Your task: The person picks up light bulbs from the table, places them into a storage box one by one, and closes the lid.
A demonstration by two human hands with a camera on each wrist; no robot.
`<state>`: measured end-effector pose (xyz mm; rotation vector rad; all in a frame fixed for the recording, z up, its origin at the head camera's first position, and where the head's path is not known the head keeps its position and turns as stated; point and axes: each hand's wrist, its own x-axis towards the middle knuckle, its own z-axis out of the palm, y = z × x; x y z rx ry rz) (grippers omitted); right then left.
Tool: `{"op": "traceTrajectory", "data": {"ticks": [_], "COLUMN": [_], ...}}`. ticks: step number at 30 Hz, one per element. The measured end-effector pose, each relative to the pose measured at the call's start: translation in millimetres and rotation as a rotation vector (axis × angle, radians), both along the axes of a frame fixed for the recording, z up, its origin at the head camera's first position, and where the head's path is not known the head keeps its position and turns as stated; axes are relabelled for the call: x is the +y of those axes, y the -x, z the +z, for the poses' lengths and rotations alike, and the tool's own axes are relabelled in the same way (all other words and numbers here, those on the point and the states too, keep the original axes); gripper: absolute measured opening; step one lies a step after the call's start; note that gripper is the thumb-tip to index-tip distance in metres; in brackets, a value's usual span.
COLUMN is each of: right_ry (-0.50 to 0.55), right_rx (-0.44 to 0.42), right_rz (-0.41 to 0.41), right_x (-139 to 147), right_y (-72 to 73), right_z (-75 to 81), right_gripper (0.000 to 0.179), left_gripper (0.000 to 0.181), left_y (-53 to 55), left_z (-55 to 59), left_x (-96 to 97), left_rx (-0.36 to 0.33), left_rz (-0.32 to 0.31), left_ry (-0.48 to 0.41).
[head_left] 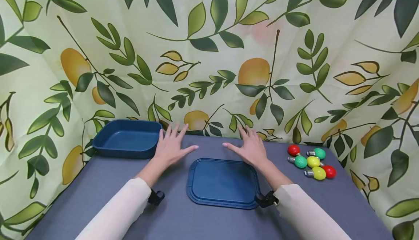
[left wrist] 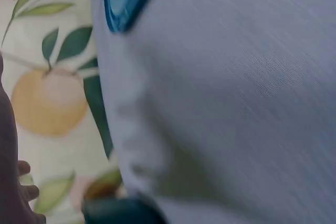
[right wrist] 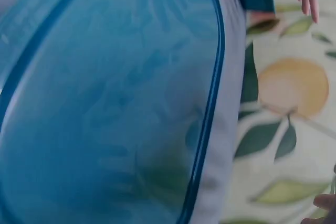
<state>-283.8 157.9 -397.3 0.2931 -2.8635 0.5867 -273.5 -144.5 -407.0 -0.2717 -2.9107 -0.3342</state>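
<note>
Both hands are held up over the table with fingers spread, and neither holds anything. My left hand (head_left: 171, 146) is beside the right end of a deep blue plastic container (head_left: 126, 152), overlapping its corner in the head view. Above the upper right edge of a flat blue lid (head_left: 224, 183) hovers my right hand (head_left: 252, 148). That lid lies flat at the middle of the table, and its glossy surface (right wrist: 115, 93) fills much of the right wrist view. In the left wrist view a corner of the lid (left wrist: 119, 17) shows at the top.
At the right of the table lies a cluster of toy light bulbs: red (head_left: 293, 150), green (head_left: 300, 162) and yellow (head_left: 319, 173), with silver bases. A leaf-and-fruit patterned cloth (head_left: 209, 69) hangs behind the grey-blue table (head_left: 170, 218).
</note>
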Motion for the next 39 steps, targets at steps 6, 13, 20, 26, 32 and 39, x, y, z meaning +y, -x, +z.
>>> {"op": "traceTrajectory", "data": {"ticks": [6,13,20,26,32,39], "right_ry": [0.152,0.344,0.514,0.588,0.614,0.665], "right_rx": [-0.017,-0.089,-0.166,-0.227,-0.297,-0.33], "right_rz": [0.057,0.11,0.167,0.208,0.246,0.264], "right_x": [-47,-98,-139,-174,-207,-243], "right_y": [-1.3,-1.7,4.6,7.2,0.9,1.6], "right_z": [-11.7,-27.8,-45.6,-54.5,-64.9,-58.4], "right_gripper": [0.098,0.094,0.092,0.088,0.084,0.082], "left_gripper": [0.078,0.064,0.07,0.082,0.087,0.093], "left_y": [-22.0,-37.7,-49.5,-48.3,-49.8,-47.6], "left_z": [-3.3,-11.7,-20.8,-38.5,-53.4,-52.5], "left_x": [-62.8,-122.7,-148.8,-169.1,-184.2,-198.0], "left_rx": [0.099,0.187,0.057,0.011,-0.051,0.005], "left_rz": [0.069,0.263,0.489,0.598,0.63,0.635], "left_ry": [-0.111,-0.283,-0.56,-0.715,-0.8,-0.852]}}
